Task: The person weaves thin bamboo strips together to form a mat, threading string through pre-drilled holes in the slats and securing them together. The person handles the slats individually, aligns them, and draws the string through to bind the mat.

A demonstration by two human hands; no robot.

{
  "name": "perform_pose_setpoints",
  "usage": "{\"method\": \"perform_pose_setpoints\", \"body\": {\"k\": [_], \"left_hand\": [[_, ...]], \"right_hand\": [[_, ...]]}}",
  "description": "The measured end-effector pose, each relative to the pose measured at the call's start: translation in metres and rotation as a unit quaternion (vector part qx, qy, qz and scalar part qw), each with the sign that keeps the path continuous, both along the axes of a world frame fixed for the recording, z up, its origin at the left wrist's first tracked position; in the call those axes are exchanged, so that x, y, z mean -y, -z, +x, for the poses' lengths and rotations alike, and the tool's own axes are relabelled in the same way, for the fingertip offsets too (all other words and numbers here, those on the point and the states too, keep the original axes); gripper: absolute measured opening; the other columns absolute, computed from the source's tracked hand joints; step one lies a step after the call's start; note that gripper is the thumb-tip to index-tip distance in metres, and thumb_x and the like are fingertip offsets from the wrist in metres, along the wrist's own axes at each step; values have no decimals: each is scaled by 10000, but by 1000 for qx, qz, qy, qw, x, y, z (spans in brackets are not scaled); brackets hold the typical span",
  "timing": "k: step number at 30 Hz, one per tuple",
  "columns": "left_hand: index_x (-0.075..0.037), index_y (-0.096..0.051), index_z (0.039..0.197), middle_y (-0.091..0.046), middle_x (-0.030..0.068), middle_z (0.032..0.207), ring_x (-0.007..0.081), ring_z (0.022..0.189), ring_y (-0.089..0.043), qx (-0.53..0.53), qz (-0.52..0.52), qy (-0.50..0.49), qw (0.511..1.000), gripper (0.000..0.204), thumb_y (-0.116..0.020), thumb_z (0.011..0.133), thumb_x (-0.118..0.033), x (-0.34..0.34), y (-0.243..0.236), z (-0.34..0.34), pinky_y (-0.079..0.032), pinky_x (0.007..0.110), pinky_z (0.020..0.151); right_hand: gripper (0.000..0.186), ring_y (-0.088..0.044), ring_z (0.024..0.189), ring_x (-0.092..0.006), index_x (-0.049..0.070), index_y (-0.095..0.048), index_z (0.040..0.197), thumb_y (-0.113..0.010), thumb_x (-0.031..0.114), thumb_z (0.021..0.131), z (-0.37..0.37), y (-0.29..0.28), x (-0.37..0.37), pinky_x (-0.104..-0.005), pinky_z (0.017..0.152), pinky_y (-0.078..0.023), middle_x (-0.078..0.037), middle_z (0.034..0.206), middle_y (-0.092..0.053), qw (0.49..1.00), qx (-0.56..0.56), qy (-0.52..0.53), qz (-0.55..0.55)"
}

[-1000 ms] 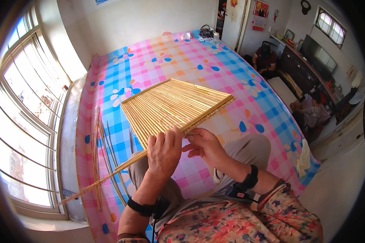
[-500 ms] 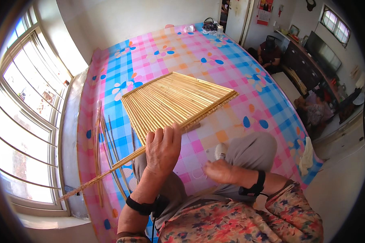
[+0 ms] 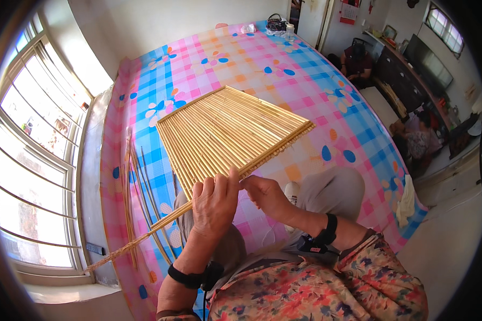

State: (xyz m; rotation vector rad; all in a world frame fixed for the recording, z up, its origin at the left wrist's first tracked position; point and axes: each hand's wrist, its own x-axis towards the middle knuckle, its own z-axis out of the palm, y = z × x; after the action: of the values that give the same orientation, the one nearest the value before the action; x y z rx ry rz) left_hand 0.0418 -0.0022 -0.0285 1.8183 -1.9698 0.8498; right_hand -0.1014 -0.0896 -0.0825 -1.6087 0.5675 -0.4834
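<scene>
A panel of yellow plant stalks [image 3: 233,136], laid side by side and bound at the edges, slants up in front of me. My left hand [image 3: 214,200] is closed over its near edge, fingers on top and thumb hidden. From that edge a few longer stalks [image 3: 168,216] stick out to the left and end in a frayed, brownish tip [image 3: 115,254]. My right hand [image 3: 265,195] is pinched beside the left fingertips, against the underside of the near edge. Whatever its fingers hold is too small to make out.
Loose thin stalks [image 3: 129,198] lie left on the checked, flowered sheet [image 3: 193,75], beside the barred window [image 3: 37,155]. A pale cloth [image 3: 406,200] lies at the right edge. A bag [image 3: 276,24] and jar [image 3: 290,32] stand far back. Two people [image 3: 357,61] sit at right.
My right hand has risen from near my knee to the panel's near edge, next to my left hand. The left hand keeps its grip; the panel has shifted slightly.
</scene>
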Motion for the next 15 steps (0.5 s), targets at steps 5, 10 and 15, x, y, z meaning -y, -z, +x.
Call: {"method": "perform_pose_setpoints", "body": {"k": [5,10,15], "left_hand": [[-60,-586,1200,-515,62,874,199,731,-503,4,74,-28,997,409,-577,800,-144,-19,22,0,-399,349,639],[-64,-578,1232,-530,73,952,202,753,-500,-24,78,-42,996,441,-572,801,-154,-35,33,3,-390,357,661],[-31,-555,1246,-542,95,1049,234,936,-546,9,84,-25,996,450,-564,814,-156,-33,40,3,-419,387,795]], "right_hand": [[185,-607,735,-322,23,-595,1035,-547,45,858,-9,16,-34,-390,648,-508,-148,825,-608,922,3,-85,-378],[78,-609,829,-322,30,-587,899,-577,75,836,-17,0,-36,-396,705,-503,-136,864,-597,890,-44,-120,-438],[75,-578,961,-348,29,-570,776,-627,70,802,-11,-13,-28,-405,828,-488,-149,966,-579,853,155,32,-496]]}}
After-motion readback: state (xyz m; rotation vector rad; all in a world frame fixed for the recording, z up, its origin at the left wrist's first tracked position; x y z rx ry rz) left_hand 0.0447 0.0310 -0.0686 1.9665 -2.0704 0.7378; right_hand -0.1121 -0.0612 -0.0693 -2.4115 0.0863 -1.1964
